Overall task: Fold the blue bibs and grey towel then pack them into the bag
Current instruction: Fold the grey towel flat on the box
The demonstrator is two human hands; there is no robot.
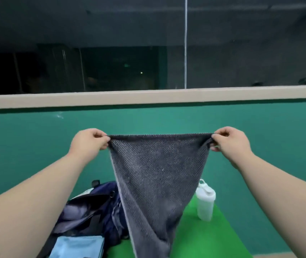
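Observation:
A grey towel (156,175) hangs in the air in front of me, stretched taut along its top edge. My left hand (88,139) pinches its top left corner and my right hand (231,140) pinches its top right corner. The cloth narrows downward and its lower end drops out of view at the bottom. Below it on the left lies a dark navy bag (90,207), partly hidden by the towel. A light blue folded bib (77,246) rests at the bag's near side, by my left forearm.
A white plastic bottle (205,202) stands upright on a bright green mat (204,239) just right of the towel. A teal wall with a beige ledge (148,97) runs across behind, with dark glass above it.

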